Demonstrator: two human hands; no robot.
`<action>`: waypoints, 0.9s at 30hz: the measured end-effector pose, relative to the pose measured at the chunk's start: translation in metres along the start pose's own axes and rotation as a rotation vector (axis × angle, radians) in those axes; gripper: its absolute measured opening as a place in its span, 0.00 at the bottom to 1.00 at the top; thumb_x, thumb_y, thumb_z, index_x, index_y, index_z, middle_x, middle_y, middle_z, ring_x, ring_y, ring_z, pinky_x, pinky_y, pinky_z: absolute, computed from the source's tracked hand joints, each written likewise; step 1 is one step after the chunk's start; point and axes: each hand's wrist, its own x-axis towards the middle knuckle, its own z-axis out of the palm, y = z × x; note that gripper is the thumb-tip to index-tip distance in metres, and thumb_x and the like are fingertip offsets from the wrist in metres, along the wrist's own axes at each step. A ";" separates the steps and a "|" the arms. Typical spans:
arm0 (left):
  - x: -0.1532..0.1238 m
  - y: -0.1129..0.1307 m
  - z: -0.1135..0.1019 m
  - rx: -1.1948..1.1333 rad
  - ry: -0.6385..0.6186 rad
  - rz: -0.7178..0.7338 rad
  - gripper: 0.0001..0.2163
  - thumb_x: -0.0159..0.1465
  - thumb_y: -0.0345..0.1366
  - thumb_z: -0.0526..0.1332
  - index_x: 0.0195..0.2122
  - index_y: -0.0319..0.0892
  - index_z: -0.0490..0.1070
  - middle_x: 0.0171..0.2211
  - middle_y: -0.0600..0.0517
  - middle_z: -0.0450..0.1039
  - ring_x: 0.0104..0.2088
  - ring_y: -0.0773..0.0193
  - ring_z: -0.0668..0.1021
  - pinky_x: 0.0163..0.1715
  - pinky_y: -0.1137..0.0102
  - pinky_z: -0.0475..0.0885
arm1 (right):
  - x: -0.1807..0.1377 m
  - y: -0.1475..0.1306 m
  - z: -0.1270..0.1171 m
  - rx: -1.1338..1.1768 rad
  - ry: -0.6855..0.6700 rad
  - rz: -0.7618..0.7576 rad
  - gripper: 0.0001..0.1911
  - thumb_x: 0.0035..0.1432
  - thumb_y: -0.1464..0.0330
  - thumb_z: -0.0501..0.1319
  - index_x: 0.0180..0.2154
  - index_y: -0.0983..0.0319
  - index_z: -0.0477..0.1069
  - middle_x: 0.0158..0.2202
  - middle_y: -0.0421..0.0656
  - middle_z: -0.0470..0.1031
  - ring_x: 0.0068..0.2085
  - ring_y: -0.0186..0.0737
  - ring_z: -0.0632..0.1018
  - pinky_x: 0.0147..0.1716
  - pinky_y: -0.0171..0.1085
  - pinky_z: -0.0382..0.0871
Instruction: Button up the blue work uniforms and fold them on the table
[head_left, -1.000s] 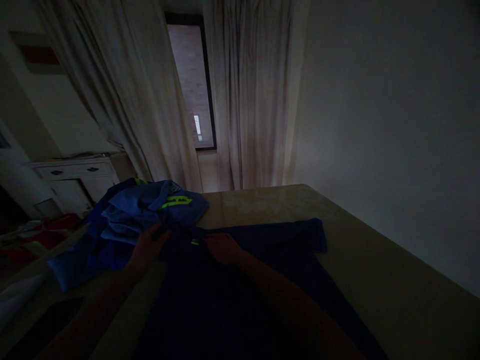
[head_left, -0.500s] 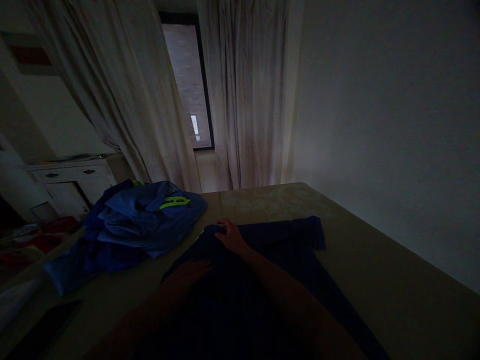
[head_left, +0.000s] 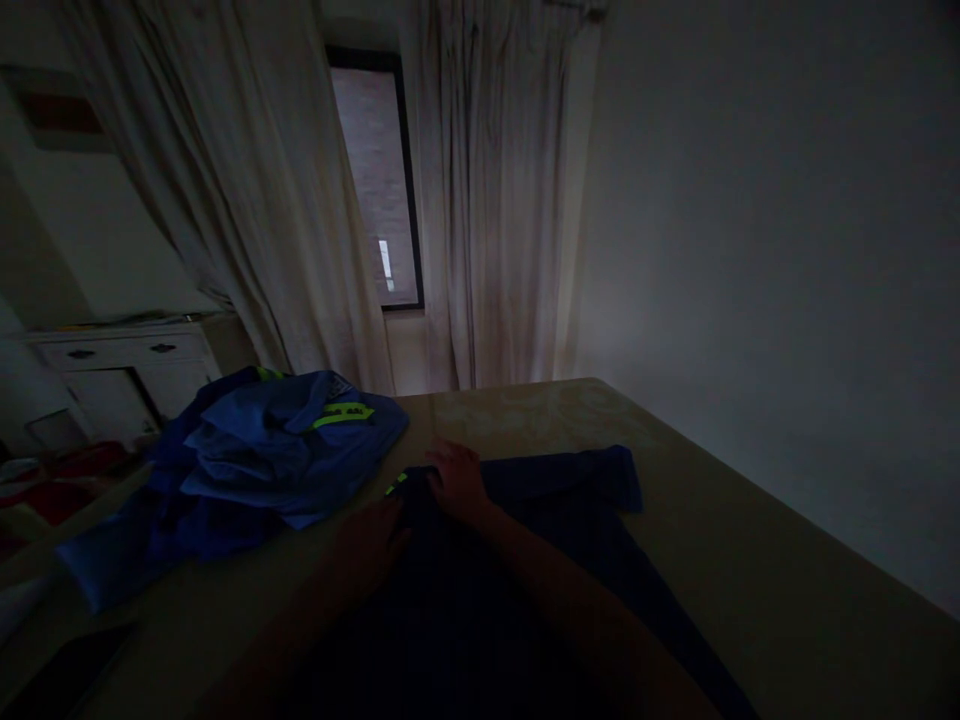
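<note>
A dark navy garment (head_left: 555,560) lies spread on the table (head_left: 750,560) in front of me, one sleeve reaching right. My right hand (head_left: 459,482) rests on its upper left corner, fingers curled on the cloth beside a small neon green mark (head_left: 395,484). My left hand (head_left: 373,545) lies flat on the garment's left edge just below, fingers stretched toward the right hand. The room is very dim, so finger detail is faint.
A heap of lighter blue clothes with neon green strips (head_left: 255,455) sits on the table's left side. Pale curtains (head_left: 480,200) and a dark window (head_left: 379,180) stand behind. A white cabinet (head_left: 112,370) is at far left, a plain wall at right.
My left hand left the blue heap and came onto the navy garment's left edge. My right hand slid up to the garment's top corner. The garment's left part got folded inward.
</note>
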 end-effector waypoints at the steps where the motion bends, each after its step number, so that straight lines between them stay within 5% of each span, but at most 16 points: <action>1: 0.002 0.000 0.005 0.035 -0.012 0.005 0.29 0.69 0.50 0.53 0.65 0.38 0.66 0.67 0.40 0.64 0.65 0.46 0.69 0.66 0.51 0.62 | 0.005 0.006 -0.012 0.023 0.061 0.016 0.20 0.64 0.67 0.60 0.57 0.57 0.72 0.64 0.48 0.69 0.62 0.49 0.68 0.62 0.49 0.57; 6: -0.001 -0.002 0.015 0.036 -0.126 -0.010 0.36 0.66 0.60 0.52 0.68 0.42 0.62 0.71 0.42 0.54 0.69 0.43 0.61 0.67 0.47 0.59 | 0.006 0.079 -0.093 0.049 0.140 0.193 0.18 0.66 0.62 0.57 0.54 0.60 0.72 0.50 0.48 0.78 0.49 0.44 0.77 0.53 0.42 0.68; 12: 0.010 0.025 0.001 -0.060 0.001 0.047 0.32 0.70 0.56 0.49 0.68 0.39 0.62 0.70 0.42 0.58 0.68 0.48 0.65 0.68 0.52 0.59 | -0.087 0.203 -0.165 -0.375 0.106 0.595 0.27 0.62 0.56 0.62 0.55 0.67 0.70 0.53 0.61 0.74 0.57 0.60 0.74 0.59 0.52 0.63; 16: 0.035 0.083 0.002 -0.123 -0.058 0.176 0.30 0.71 0.52 0.49 0.68 0.40 0.60 0.71 0.44 0.57 0.69 0.52 0.64 0.68 0.55 0.58 | -0.136 0.245 -0.175 -0.318 0.119 0.813 0.32 0.61 0.50 0.59 0.56 0.67 0.68 0.53 0.61 0.75 0.56 0.62 0.75 0.56 0.54 0.67; 22: 0.077 0.182 0.037 -0.232 -0.102 0.244 0.31 0.72 0.52 0.46 0.71 0.41 0.54 0.72 0.45 0.52 0.71 0.52 0.59 0.69 0.53 0.55 | -0.140 0.257 -0.167 0.025 0.203 0.890 0.40 0.53 0.54 0.64 0.63 0.62 0.60 0.59 0.56 0.72 0.56 0.56 0.77 0.50 0.47 0.74; 27: 0.080 0.209 0.067 -0.227 -0.041 0.255 0.30 0.72 0.54 0.43 0.70 0.45 0.57 0.71 0.46 0.55 0.71 0.49 0.59 0.69 0.45 0.51 | -0.137 0.264 -0.160 0.065 0.198 0.890 0.44 0.51 0.55 0.67 0.65 0.63 0.57 0.56 0.57 0.74 0.54 0.57 0.79 0.49 0.49 0.75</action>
